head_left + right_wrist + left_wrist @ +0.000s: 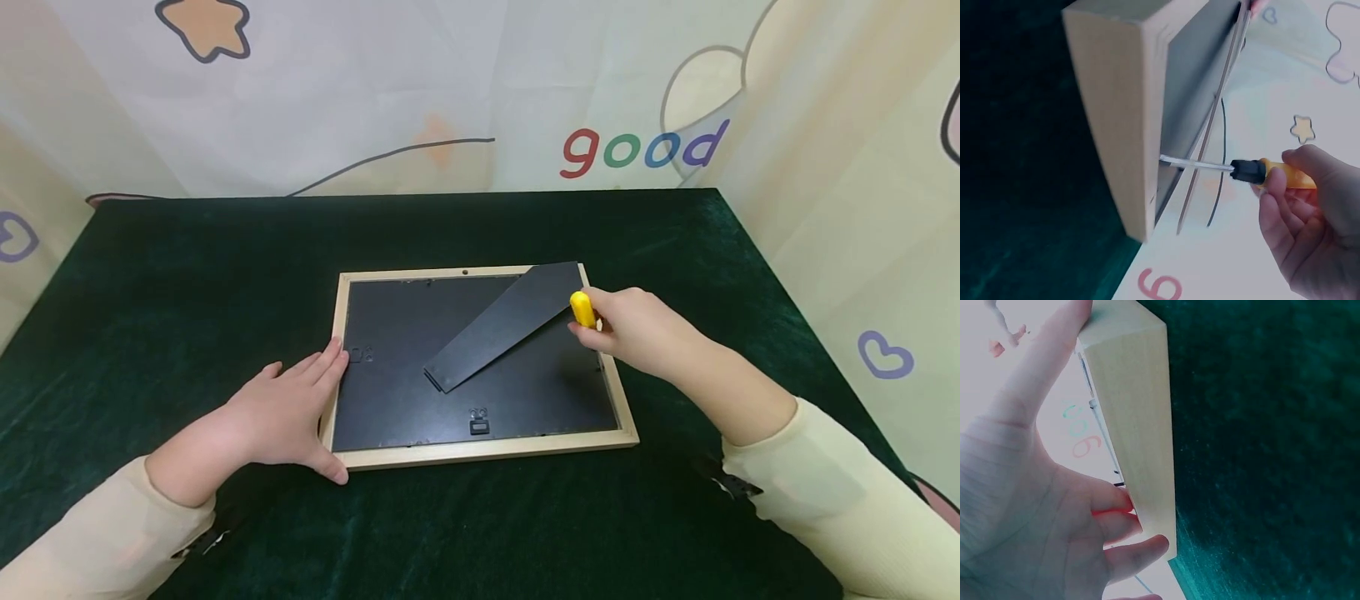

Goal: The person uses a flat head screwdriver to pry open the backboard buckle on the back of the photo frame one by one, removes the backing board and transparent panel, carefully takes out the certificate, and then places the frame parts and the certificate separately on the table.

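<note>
Head view, left to right: a left hand (288, 408) rests against the left rail of a pale wooden picture frame (487, 452), its fingers straight and its thumb spread apart at the near corner, probably to stop the frame sliding on the dark green velvet cloth (187, 333). The frame lies back side up at the middle of the cloth, which leaves its black backing board (390, 317) within reach. A small hanger (479, 422) sits near the board's near edge. Across the board slants a black easel leg (510, 321), its wide end over the far right corner. At the right rail, a right hand (637, 329) pinches the yellow handle of a screwdriver (582, 309) between thumb and fingers. The right wrist view shows the metal shaft meeting the rail's inner edge, a grip seemingly chosen for fine control there.
</note>
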### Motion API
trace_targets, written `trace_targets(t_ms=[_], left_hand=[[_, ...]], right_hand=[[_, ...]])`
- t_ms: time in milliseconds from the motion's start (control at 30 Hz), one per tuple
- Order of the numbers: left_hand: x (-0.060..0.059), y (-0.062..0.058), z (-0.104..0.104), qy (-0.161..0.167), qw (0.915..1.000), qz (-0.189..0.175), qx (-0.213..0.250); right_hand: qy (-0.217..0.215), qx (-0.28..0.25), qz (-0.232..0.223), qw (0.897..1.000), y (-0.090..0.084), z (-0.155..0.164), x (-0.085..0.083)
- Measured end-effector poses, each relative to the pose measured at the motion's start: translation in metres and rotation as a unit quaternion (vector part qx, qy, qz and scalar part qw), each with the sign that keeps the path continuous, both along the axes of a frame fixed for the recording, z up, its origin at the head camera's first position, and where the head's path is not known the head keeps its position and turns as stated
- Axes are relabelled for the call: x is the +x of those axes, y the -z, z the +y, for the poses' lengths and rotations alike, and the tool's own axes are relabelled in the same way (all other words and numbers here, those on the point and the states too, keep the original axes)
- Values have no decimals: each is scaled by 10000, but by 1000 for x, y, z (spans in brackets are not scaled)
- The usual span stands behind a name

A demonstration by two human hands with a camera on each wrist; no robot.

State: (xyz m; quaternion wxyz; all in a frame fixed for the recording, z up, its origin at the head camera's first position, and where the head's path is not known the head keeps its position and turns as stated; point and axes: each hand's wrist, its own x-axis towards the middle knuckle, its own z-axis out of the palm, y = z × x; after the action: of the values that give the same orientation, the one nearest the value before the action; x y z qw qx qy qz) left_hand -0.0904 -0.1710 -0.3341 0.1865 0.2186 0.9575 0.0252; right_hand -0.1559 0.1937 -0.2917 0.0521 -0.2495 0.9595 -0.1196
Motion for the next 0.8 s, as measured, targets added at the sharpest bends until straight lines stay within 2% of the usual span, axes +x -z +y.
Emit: trace_targets(t_ms=[233, 567, 800], left_hand=[[-1, -1, -1, -11, 10000, -9, -12], [0, -1, -2, -7, 10000, 36, 25], [1, 2, -1, 33, 10000, 80, 45]], right_hand=[[342, -391, 58, 9986, 1, 16, 0], [364, -754, 188, 9963, 5, 32, -1], [413, -1035, 115, 9937, 10, 42, 0]])
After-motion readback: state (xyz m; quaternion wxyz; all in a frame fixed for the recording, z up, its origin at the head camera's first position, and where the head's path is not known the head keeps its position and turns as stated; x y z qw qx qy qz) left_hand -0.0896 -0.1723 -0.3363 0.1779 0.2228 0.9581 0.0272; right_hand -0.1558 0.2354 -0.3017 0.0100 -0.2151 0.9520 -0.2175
